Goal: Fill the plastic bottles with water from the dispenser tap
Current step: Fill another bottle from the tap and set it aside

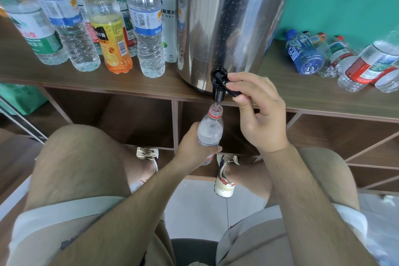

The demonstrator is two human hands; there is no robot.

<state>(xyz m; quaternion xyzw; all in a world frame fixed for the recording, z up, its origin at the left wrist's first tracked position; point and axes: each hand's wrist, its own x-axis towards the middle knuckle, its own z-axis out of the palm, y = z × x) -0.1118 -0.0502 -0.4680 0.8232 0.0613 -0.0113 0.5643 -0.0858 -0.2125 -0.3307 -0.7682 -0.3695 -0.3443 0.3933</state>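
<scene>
A small clear plastic bottle point(210, 129) with a red neck ring stands upright under the black tap point(219, 85) of a steel water dispenser point(228, 17). My left hand point(192, 147) grips the bottle's lower body. Its open mouth sits just below the spout, and a thin stream of water runs into it. The bottle looks nearly full. My right hand point(257, 110) pinches the tap's black lever between thumb and fingers.
The dispenser stands on a wooden shelf top point(121, 80). Several upright filled bottles point(146, 26) crowd its left side. Several empty bottles point(306, 54) lie on their sides at the right. Open shelf compartments are below, and my knees and shoes are close to them.
</scene>
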